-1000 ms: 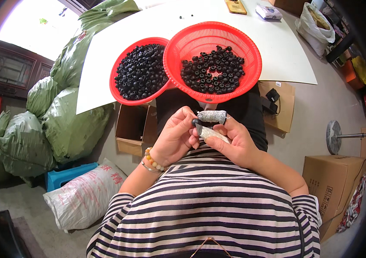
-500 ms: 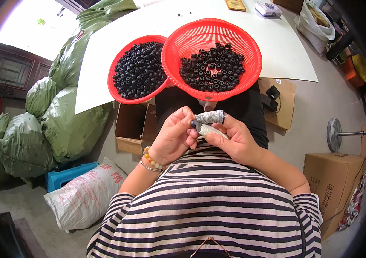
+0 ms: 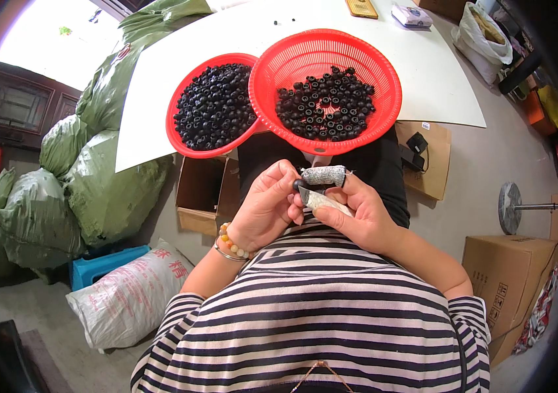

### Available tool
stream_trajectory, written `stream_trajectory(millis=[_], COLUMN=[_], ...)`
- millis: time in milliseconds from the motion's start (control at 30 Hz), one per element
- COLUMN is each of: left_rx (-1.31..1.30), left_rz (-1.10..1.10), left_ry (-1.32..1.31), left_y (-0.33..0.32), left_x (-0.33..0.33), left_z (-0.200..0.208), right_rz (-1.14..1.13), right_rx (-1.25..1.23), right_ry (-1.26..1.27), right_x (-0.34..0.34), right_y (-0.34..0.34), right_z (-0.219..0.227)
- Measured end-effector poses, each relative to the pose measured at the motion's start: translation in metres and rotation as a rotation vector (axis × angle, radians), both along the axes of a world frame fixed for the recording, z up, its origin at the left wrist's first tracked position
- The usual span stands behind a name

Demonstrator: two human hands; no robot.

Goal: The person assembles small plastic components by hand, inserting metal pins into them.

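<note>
Between the fingertips of my left hand (image 3: 268, 196) is a small round black piece (image 3: 298, 185). My right hand (image 3: 369, 221) grips a short knife (image 3: 328, 204) with a pale wrapped handle, its grey blade against or very close to the black piece. A grey knitted finger sleeve (image 3: 325, 175) covers the right index finger, which stretches over the knife. Just beyond my hands, a red basket (image 3: 171, 131) is full of black round pieces. Beside it, a larger red colander (image 3: 385, 75) overlaps its rim and holds fewer such pieces, several showing pale-rimmed ring openings.
The baskets rest at the near edge of a white table (image 3: 442, 105). Green sacks (image 3: 118, 180) pile up on the left, near a white woven sack (image 3: 128, 298). An open carton (image 3: 197, 190) stands below the table; a closed carton (image 3: 511, 281) is at the right.
My right index finger has straightened and lifted off the piece a little, and the knife has drawn slightly right, so more blade shows. My left hand keeps its hold.
</note>
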State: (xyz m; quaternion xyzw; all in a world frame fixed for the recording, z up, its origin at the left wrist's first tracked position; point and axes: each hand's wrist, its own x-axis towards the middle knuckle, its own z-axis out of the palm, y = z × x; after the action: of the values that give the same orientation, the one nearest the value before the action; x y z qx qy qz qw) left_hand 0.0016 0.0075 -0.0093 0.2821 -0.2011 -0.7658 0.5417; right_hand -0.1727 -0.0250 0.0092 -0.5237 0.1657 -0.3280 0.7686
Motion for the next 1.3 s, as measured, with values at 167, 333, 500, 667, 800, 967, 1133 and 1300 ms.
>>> stream_trajectory(millis=[167, 333, 500, 667, 800, 967, 1133, 1300], left_rx=[0.002, -0.008, 0.020, 0.029, -0.014, -0.060, -0.087, -0.121], left_rz=[0.011, 0.003, -0.041, -0.053, -0.032, -0.055, -0.060, -0.044], left_ry=[-0.024, -0.014, 0.047, 0.027, -0.012, 0.003, -0.063, -0.045], left_y=[0.000, -0.001, -0.002, 0.000, 0.001, 0.000, 0.001, -0.001], left_x=[0.001, 0.001, 0.005, 0.004, 0.001, 0.001, 0.001, 0.000], left_z=[0.002, 0.002, 0.001, 0.003, 0.002, 0.004, 0.004, 0.003], right_rz=[-0.007, -0.006, 0.007, -0.005, -0.100, -0.120, -0.060, -0.054], right_rx=[-0.033, -0.033, -0.049, -0.045, 0.161, 0.201, 0.265, 0.281], right_ry=[0.035, 0.047, 0.054, 0.044, -0.038, -0.041, -0.013, -0.076], right_x=[0.002, 0.002, 0.000, 0.001, 0.003, 0.007, 0.008, 0.010], right_y=[0.000, -0.002, -0.003, -0.003, -0.003, -0.004, -0.009, -0.007], right_z=[-0.001, -0.003, -0.001, -0.003, -0.011, -0.003, 0.000, -0.003])
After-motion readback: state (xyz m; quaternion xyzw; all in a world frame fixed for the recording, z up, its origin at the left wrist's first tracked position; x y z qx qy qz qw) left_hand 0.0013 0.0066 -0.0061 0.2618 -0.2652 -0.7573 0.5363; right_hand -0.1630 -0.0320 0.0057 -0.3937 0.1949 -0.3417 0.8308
